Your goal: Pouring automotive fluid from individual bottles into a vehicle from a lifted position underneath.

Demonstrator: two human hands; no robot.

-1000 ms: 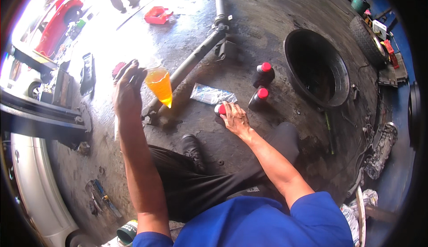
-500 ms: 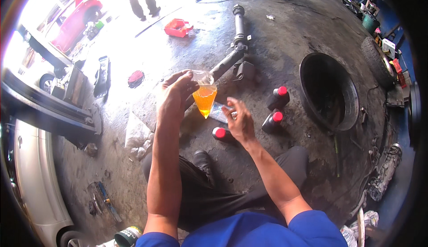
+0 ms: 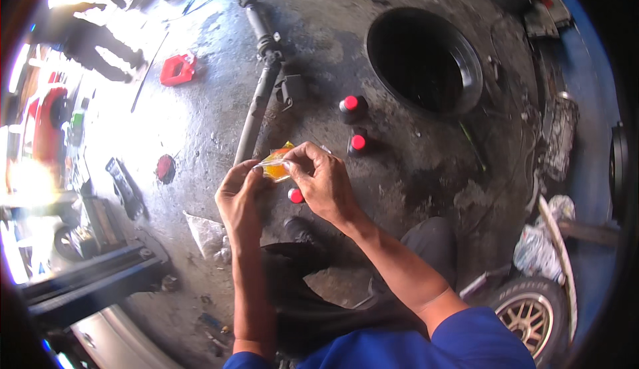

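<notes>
A small clear plastic bag of orange liquid [image 3: 276, 165] is pinched between both hands above the oily concrete floor. My left hand [image 3: 238, 199] grips its left edge and my right hand [image 3: 321, 181] grips its right top edge. Directly under my right hand, a black bottle with a red cap [image 3: 295, 195] is partly hidden. Two more black red-capped bottles [image 3: 353, 107] [image 3: 357, 142] stand just beyond the hands. My dark trouser leg and shoe [image 3: 301, 229] lie below the hands.
A long metal drive shaft [image 3: 261, 93] lies on the floor to the upper left. A tyre [image 3: 426, 59] lies flat at the back right, a wheel [image 3: 529, 316] at lower right. A red container [image 3: 177, 69], a crumpled clear bag [image 3: 206, 232], and another person's legs [image 3: 100, 43] are at left.
My left hand brought the orange bag in from the left and lower. My right hand left the bottle and took hold of the bag's other edge. The view shifted.
</notes>
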